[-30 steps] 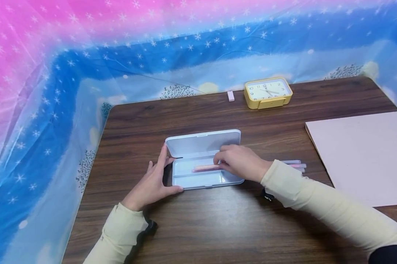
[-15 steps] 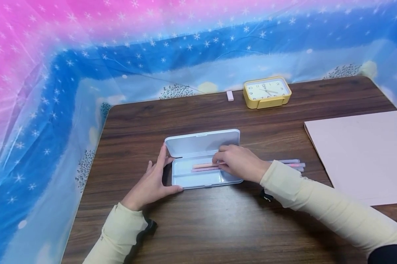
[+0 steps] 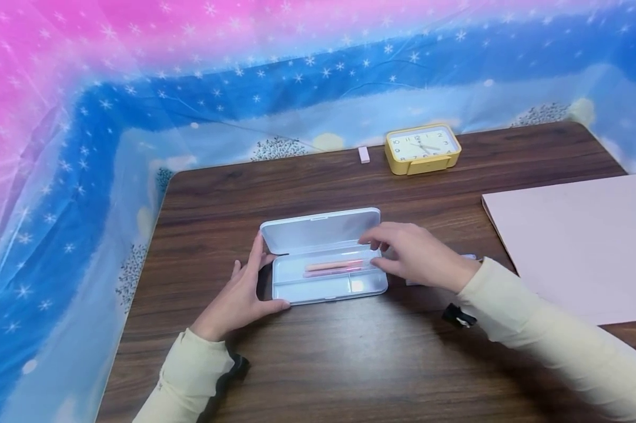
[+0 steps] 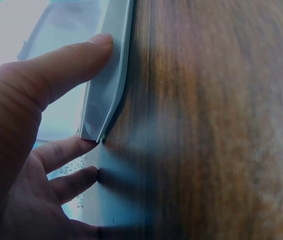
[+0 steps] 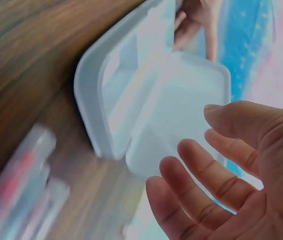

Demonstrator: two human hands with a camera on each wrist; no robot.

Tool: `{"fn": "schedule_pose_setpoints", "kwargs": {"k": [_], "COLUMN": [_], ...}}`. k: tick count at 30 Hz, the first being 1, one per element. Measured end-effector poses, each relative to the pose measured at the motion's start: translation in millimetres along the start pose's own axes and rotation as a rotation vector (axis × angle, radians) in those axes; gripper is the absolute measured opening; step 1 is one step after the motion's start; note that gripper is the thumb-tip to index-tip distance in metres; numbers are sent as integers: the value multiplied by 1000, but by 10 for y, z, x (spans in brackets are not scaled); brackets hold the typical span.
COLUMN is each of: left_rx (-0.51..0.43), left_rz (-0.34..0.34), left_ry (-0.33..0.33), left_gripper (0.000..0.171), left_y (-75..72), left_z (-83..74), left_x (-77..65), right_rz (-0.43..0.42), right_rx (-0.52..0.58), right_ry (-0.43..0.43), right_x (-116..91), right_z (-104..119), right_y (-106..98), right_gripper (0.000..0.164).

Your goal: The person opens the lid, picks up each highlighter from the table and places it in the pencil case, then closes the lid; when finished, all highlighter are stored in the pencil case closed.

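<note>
A white pencil case [image 3: 310, 289] lies with its lid [image 3: 320, 232] raised. In its long rear compartment are slim pens [image 3: 331, 267], peach and pinkish-purple. My left hand [image 3: 241, 294] spans the case's left end, thumb at the front wall and forefinger up against the lid's edge. In the left wrist view the thumb lies flat along the wall [image 4: 114, 75]. My right hand [image 3: 418, 255] is over the case's right end, fingers loosely bent and holding nothing. Its thumb and fingers stand apart in the right wrist view.
More pens [image 5: 24, 185] lie on the brown table [image 3: 318, 358] right of the case, mostly behind the right hand in the head view. A pale pink board or folder [image 3: 572, 247] lies farther right. At the back stand a yellow clock [image 3: 422, 150] and a small pink eraser-like block [image 3: 364, 155].
My right hand has let go of the pens inside the case and moved right, its fingers spreading. The pens now lie in the rear compartment. My left hand stays at the left end.
</note>
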State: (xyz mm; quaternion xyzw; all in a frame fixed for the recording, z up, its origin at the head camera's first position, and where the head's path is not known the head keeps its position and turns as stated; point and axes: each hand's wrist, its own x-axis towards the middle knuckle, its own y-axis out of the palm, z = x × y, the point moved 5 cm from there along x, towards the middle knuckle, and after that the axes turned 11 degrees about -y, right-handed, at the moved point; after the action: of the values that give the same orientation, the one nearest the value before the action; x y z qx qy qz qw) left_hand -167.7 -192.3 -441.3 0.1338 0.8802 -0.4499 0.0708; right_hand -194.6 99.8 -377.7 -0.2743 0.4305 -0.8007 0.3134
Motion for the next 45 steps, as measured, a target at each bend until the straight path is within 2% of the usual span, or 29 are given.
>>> {"fn": "schedule_pose_setpoints", "kwargs": {"k": [5,10,19,23,30,45], "left_rx": [-3,2,3,6,12,5], "left_rz": [-2,6,0,-2,-4,6], "left_ry": [4,4,-5,-5,-1,-3], "left_gripper": [137,137,137,137,137,136], "left_y": [-8,-8,-23,-22,-14,2], "left_z": [4,3,5,7,6,-1], "left_x": [2,-3,-15,-17,-11,-6], "right_rz": [-51,-36,-11,9,29,40], "right_rx": [0,-21,-34,-71,-116,-113], "right_ry": [55,151,204,205,104,80], "right_x": [-236,-484,-802,-856,-859,-857], "right_z": [-155,-405,-815,-914,-1018,-1067], "right_y": [-208,-346,-391,-356,-233,-193], "right_gripper": [35,31,25,20,18,18]}}
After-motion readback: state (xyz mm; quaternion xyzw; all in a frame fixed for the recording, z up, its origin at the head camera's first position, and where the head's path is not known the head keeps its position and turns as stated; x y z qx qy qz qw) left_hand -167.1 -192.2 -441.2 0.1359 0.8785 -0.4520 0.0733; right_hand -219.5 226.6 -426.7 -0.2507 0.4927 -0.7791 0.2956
